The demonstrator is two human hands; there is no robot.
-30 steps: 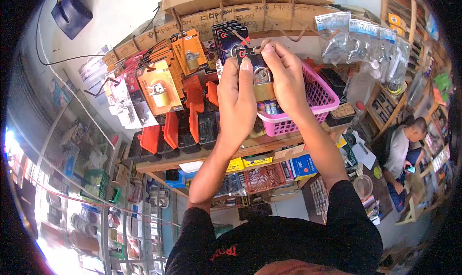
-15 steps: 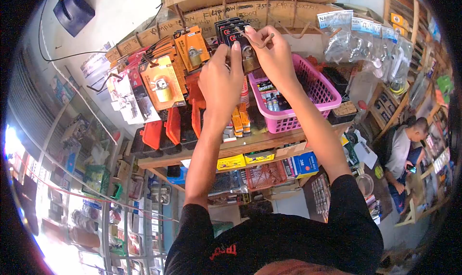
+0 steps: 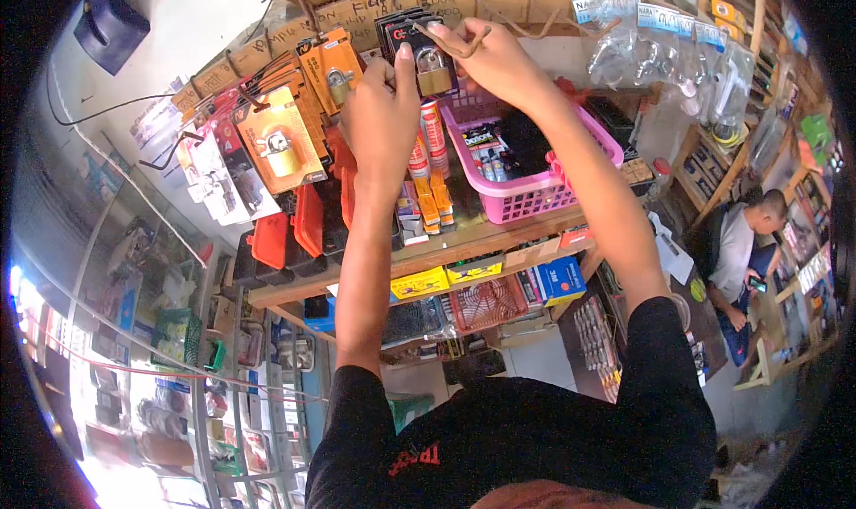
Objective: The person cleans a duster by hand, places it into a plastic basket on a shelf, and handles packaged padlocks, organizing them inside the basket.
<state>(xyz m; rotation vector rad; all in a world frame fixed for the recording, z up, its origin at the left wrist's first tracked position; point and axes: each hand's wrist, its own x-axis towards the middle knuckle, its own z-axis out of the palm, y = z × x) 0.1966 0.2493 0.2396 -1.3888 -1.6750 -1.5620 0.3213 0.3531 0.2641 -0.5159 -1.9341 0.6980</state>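
A brass padlock on a black card [image 3: 434, 79] hangs at the front of a stack of similar black cards on a bent metal hook. My left hand [image 3: 383, 108] is closed at the card's left edge, its thumb upright against the front and its curled fingers partly hidden. From the right, my right hand [image 3: 499, 59] pinches the card's upper right edge, close to the hook's upturned end [image 3: 481, 41]. Left of them hang padlocks on orange cards, one nearer [image 3: 281, 152] and another [image 3: 339, 77] beside my left hand.
A pink plastic basket [image 3: 535, 186] holding small packs stands on the wooden shelf [image 3: 481, 237] below my hands. Orange-and-black cases [image 3: 308, 219] and red-and-white tubes [image 3: 432, 135] are beside it. Clear bags [image 3: 611, 45] hang right. A seated person [image 3: 744, 250] holds a phone.
The view has shifted, so the shelf goods sit slightly left and higher. The padlock card now faces me more fully, with both hands still at its edges.
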